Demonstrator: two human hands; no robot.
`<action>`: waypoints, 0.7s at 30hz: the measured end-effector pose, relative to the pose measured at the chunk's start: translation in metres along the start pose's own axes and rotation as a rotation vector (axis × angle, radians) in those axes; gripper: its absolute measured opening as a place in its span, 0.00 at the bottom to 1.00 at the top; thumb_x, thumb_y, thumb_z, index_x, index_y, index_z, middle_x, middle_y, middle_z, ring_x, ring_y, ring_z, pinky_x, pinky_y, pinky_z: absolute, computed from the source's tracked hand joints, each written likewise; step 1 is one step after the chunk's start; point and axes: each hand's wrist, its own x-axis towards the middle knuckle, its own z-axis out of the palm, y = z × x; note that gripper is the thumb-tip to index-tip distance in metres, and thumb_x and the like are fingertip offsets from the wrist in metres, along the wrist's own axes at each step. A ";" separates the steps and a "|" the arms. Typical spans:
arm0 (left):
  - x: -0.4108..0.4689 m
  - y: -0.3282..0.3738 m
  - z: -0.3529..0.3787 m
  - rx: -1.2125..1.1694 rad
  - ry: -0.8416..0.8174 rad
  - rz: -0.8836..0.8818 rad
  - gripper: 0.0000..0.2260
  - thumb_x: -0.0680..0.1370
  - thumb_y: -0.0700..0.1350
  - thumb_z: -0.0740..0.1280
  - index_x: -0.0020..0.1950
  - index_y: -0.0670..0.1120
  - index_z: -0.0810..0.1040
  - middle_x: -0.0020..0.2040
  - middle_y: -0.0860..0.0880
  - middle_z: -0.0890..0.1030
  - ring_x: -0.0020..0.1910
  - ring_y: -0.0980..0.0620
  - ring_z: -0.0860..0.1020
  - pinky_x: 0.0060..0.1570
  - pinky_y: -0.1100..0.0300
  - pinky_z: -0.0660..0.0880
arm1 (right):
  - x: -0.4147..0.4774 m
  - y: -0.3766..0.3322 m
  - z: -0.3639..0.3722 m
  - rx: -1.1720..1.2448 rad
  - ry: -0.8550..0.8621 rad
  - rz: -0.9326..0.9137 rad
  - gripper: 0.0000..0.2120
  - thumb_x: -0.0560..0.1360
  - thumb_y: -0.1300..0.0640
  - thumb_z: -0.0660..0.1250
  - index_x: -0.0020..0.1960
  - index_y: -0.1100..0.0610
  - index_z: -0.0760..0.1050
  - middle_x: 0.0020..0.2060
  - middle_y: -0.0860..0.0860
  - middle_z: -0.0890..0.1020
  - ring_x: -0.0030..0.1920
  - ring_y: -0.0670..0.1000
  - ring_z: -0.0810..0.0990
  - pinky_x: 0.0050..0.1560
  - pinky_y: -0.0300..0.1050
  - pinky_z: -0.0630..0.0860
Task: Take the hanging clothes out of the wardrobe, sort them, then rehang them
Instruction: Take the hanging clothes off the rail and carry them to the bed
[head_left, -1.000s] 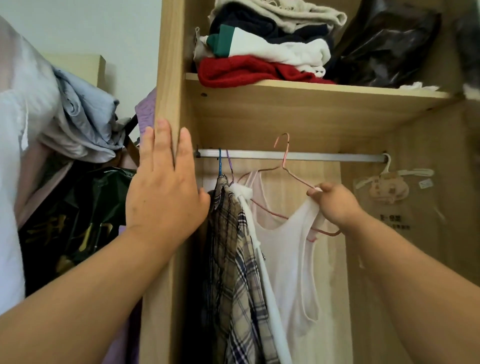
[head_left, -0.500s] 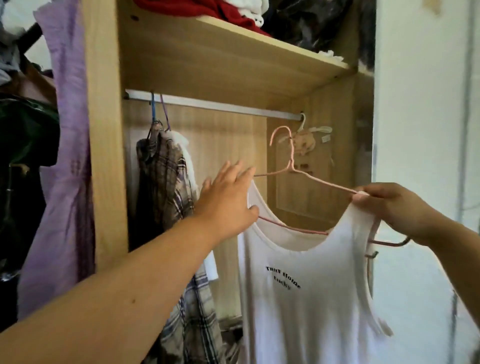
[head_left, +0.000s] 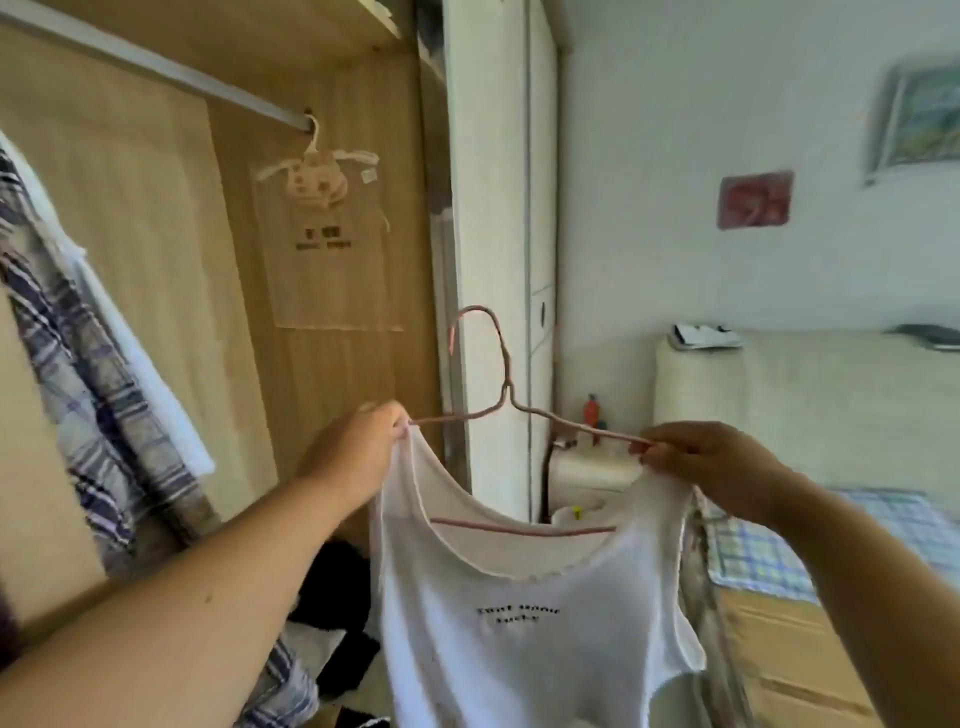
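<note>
Wardrobe (head_left: 337, 364): plaid shirt (head_left: 78, 364) and white garment (head_left: 150, 384) hung inside, not yet taken out. Vest (head_left: 519, 623) on hanger (head_left: 506, 387) was clear of rail (head_left: 156, 67), held out before wardrobe. Left hand (head_left: 358, 457) pinched one strap at hanger end; right hand (head_left: 711, 462) pinched other. Judged early: removal partly done, sorting and rehanging left.

Wardrobe rail (head_left: 171, 73), white hanger (head_left: 313, 150) hooked at its end, checked sheet (head_left: 769, 551) on bed (head_left: 779, 644)

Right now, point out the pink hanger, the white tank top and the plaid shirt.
pink hanger (head_left: 507, 387): head view, twist below its hook.
white tank top (head_left: 519, 670): head view, chest below the print.
plaid shirt (head_left: 88, 384): head view, hanging fabric.
</note>
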 end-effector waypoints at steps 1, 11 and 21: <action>-0.007 0.007 0.007 -0.058 -0.010 0.056 0.08 0.80 0.44 0.59 0.41 0.51 0.70 0.43 0.50 0.73 0.41 0.47 0.73 0.38 0.55 0.70 | -0.023 0.007 0.005 -0.011 0.051 0.058 0.13 0.75 0.58 0.68 0.38 0.41 0.81 0.37 0.43 0.83 0.42 0.43 0.79 0.48 0.38 0.73; -0.124 0.065 0.080 -0.246 -0.416 0.464 0.07 0.80 0.44 0.60 0.42 0.52 0.73 0.43 0.48 0.74 0.45 0.44 0.75 0.45 0.52 0.72 | -0.300 0.009 0.066 -0.031 0.282 0.613 0.16 0.76 0.62 0.65 0.36 0.44 0.80 0.35 0.46 0.81 0.40 0.49 0.77 0.46 0.45 0.73; -0.259 0.232 0.138 -0.280 -0.718 0.777 0.09 0.81 0.50 0.55 0.42 0.57 0.70 0.41 0.54 0.71 0.42 0.52 0.72 0.39 0.55 0.67 | -0.536 -0.014 0.044 0.099 0.444 1.103 0.12 0.77 0.62 0.63 0.41 0.51 0.80 0.33 0.48 0.78 0.32 0.42 0.75 0.30 0.32 0.69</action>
